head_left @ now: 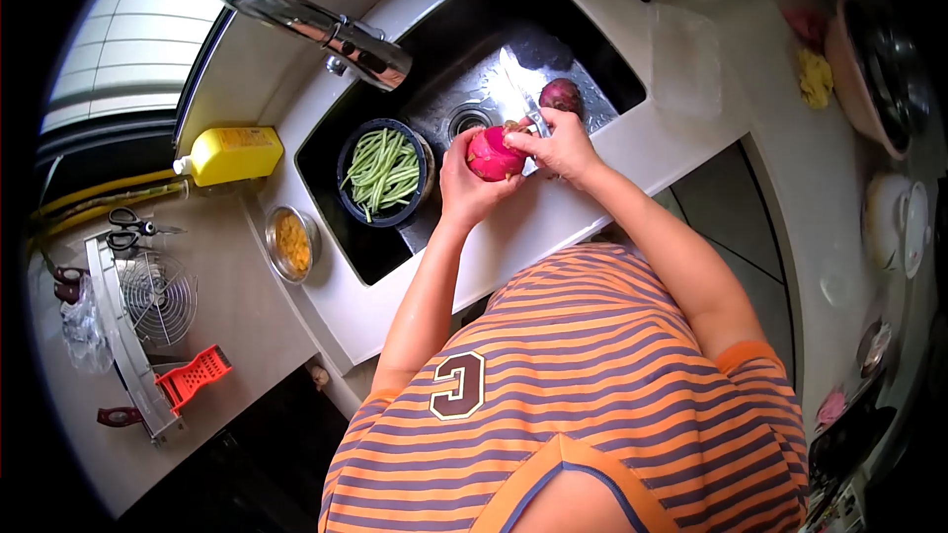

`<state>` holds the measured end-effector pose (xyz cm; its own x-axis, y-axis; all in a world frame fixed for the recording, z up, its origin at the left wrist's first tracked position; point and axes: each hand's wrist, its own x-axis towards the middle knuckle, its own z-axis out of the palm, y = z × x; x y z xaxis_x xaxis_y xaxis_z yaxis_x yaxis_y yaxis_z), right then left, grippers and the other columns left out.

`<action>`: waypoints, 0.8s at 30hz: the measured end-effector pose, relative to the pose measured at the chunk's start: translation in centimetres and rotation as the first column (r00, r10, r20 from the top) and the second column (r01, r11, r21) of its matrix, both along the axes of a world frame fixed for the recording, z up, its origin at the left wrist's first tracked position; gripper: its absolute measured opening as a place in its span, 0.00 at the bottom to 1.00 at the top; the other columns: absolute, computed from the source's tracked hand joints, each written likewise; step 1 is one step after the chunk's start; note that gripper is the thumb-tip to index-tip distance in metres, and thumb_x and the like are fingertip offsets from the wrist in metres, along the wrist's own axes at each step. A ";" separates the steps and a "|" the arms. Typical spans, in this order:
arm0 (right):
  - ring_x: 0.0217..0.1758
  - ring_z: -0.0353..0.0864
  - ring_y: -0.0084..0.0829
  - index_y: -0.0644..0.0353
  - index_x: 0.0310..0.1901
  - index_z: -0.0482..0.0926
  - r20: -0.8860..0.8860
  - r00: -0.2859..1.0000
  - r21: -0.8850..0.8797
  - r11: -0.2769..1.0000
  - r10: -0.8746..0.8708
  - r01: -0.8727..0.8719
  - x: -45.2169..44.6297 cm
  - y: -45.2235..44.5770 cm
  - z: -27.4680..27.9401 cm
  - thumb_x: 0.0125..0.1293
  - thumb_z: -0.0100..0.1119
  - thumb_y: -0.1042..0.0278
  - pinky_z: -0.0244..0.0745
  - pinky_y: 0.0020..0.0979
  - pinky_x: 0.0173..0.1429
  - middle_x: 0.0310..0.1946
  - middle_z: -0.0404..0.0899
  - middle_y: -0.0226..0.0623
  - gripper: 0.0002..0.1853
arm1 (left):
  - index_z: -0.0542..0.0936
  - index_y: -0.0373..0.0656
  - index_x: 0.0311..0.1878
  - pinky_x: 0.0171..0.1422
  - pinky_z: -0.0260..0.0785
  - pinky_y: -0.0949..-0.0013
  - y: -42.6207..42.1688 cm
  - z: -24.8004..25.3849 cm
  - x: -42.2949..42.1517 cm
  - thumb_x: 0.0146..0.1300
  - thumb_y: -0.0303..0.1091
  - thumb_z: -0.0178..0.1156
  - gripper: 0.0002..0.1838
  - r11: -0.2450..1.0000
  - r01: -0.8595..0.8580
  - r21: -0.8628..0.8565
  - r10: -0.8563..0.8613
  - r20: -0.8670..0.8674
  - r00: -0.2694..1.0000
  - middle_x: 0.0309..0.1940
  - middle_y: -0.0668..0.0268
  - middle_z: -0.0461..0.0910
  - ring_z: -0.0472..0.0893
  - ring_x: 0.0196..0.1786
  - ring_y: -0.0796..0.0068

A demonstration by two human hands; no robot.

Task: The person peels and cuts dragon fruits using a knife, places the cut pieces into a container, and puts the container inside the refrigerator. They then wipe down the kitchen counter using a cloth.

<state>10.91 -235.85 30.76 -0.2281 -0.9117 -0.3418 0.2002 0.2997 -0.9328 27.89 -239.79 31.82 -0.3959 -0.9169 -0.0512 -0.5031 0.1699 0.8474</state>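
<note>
My left hand (466,188) is wrapped around a bright pink dragon fruit (494,155) above the sink's front edge. My right hand (565,150) is closed on a knife (517,82), whose blade points away from me over the sink basin. The right thumb presses on the stem end of the fruit. Just beyond the right hand, a dark purple-red round fruit or vegetable (560,96) lies in the sink. To the left in the basin, a dark round colander (427,178) holds green beans (380,173).
A chrome faucet (316,30) reaches over the sink (321,153) from the back left. Left of it are a yellow bottle (232,155), a metal bowl (314,237) of orange pieces, scissors (128,227) and an orange grater (195,378). A pink basin (857,89) stands at the right.
</note>
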 end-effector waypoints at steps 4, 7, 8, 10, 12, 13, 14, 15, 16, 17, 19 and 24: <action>0.16 0.67 0.15 0.60 0.30 0.75 0.255 0.966 0.136 0.991 -0.047 0.012 0.8 -2.3 -2.2 0.50 0.68 0.62 0.60 0.18 0.15 0.21 0.76 0.29 0.13 | 0.70 0.36 0.51 0.49 0.71 0.71 -1.2 -2.2 1.4 0.32 0.32 0.77 0.38 0.993 -0.070 0.096 0.078 -0.077 0.994 0.42 0.62 0.76 0.77 0.43 0.74; 0.14 0.64 0.14 0.59 0.30 0.76 0.450 0.878 0.303 0.953 -0.160 0.018 0.2 -4.5 -5.3 0.53 0.63 0.60 0.57 0.17 0.14 0.22 0.76 0.28 0.12 | 0.71 0.37 0.51 0.47 0.71 0.72 -2.2 -2.5 1.1 0.35 0.27 0.76 0.36 0.867 -0.215 0.450 0.340 -0.217 0.915 0.42 0.65 0.76 0.77 0.42 0.75; 0.14 0.65 0.14 0.60 0.30 0.76 0.429 0.888 0.325 0.946 -0.164 0.018 -0.1 -5.1 -6.2 0.53 0.63 0.58 0.57 0.17 0.14 0.22 0.76 0.29 0.13 | 0.71 0.37 0.51 0.47 0.71 0.72 -2.5 -3.4 1.3 0.34 0.28 0.76 0.36 0.868 -0.219 0.445 0.346 -0.225 0.911 0.41 0.65 0.76 0.77 0.41 0.75; 0.13 0.66 0.15 0.60 0.32 0.77 0.077 0.988 0.293 0.945 0.130 -0.148 -0.8 -5.1 -4.3 0.55 0.63 0.53 0.58 0.18 0.14 0.24 0.77 0.30 0.17 | 0.71 0.37 0.50 0.47 0.71 0.73 -3.1 -5.4 1.8 0.33 0.30 0.77 0.36 0.866 -0.228 0.444 0.356 -0.229 0.906 0.41 0.65 0.77 0.77 0.41 0.76; 0.13 0.67 0.18 0.62 0.35 0.76 -0.173 0.965 0.268 0.953 0.195 -0.144 -1.7 -4.5 -3.0 0.59 0.59 0.53 0.61 0.21 0.16 0.25 0.78 0.32 0.18 | 0.73 0.37 0.50 0.47 0.71 0.73 -3.2 -5.6 2.4 0.33 0.31 0.77 0.36 0.851 -0.209 0.481 0.362 -0.251 0.898 0.42 0.64 0.77 0.77 0.41 0.76; 0.15 0.68 0.18 0.63 0.35 0.76 -0.176 0.969 0.233 0.964 0.172 -0.129 -2.3 -3.9 -3.0 0.60 0.59 0.54 0.62 0.21 0.17 0.25 0.78 0.32 0.17 | 0.72 0.37 0.50 0.48 0.71 0.73 -3.4 -6.0 2.6 0.33 0.32 0.77 0.36 0.848 -0.230 0.478 0.367 -0.215 0.905 0.42 0.64 0.77 0.77 0.42 0.76; 0.16 0.69 0.18 0.63 0.35 0.76 -0.183 0.972 0.193 0.975 0.150 -0.115 -2.9 -3.5 -2.9 0.60 0.58 0.54 0.63 0.21 0.18 0.26 0.79 0.32 0.17 | 0.72 0.37 0.50 0.48 0.71 0.73 -3.5 -6.3 2.7 0.34 0.32 0.77 0.36 0.846 -0.251 0.471 0.373 -0.184 0.910 0.42 0.64 0.77 0.77 0.42 0.75; 0.19 0.72 0.18 0.62 0.35 0.76 -0.123 0.980 0.232 0.965 0.156 -0.124 -3.4 -3.2 -2.2 0.60 0.58 0.56 0.65 0.21 0.21 0.27 0.79 0.31 0.15 | 0.71 0.37 0.51 0.50 0.70 0.71 -3.4 -6.3 2.6 0.33 0.33 0.77 0.37 0.860 -0.252 0.444 0.358 -0.173 0.917 0.43 0.62 0.77 0.78 0.43 0.74; 0.20 0.73 0.18 0.61 0.35 0.76 -0.131 0.981 0.230 0.967 0.141 -0.109 -3.2 -3.1 -2.1 0.60 0.58 0.56 0.65 0.21 0.21 0.26 0.79 0.30 0.14 | 0.71 0.37 0.51 0.50 0.70 0.71 -3.4 -6.5 2.5 0.32 0.33 0.78 0.38 0.886 -0.233 0.400 0.323 -0.173 0.930 0.43 0.62 0.77 0.77 0.43 0.73; 0.21 0.74 0.18 0.61 0.34 0.76 -0.135 0.983 0.226 0.970 0.126 -0.094 -2.8 -3.0 -2.1 0.60 0.58 0.57 0.65 0.21 0.21 0.26 0.79 0.30 0.14 | 0.70 0.38 0.51 0.51 0.70 0.70 -3.4 -6.6 2.4 0.32 0.33 0.78 0.39 0.911 -0.215 0.353 0.287 -0.167 0.943 0.43 0.62 0.77 0.77 0.44 0.72; 0.23 0.77 0.19 0.61 0.30 0.77 -0.196 0.974 0.188 0.979 0.111 -0.074 -1.6 -3.1 -2.4 0.59 0.59 0.59 0.68 0.22 0.23 0.24 0.78 0.30 0.13 | 0.69 0.39 0.52 0.49 0.70 0.72 -3.1 -5.7 1.9 0.33 0.33 0.77 0.39 0.967 -0.136 0.217 0.172 -0.158 0.972 0.44 0.63 0.76 0.77 0.43 0.74; 0.28 0.79 0.44 0.63 0.33 0.78 -0.567 0.823 -0.253 0.950 0.006 -0.181 1.8 -4.8 -0.8 0.51 0.58 0.67 0.72 0.37 0.35 0.22 0.76 0.48 0.10 | 0.68 0.44 0.53 0.56 0.67 0.60 -3.1 -4.4 0.8 0.29 0.31 0.74 0.41 0.968 -0.026 -0.250 0.051 0.095 0.994 0.48 0.58 0.74 0.74 0.50 0.55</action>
<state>12.66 -240.61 29.94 -0.2063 -0.9741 0.0924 -0.3910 -0.0045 -0.9204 28.66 -242.92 27.38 -0.3644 -0.9203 0.1423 -0.5930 0.3471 0.7265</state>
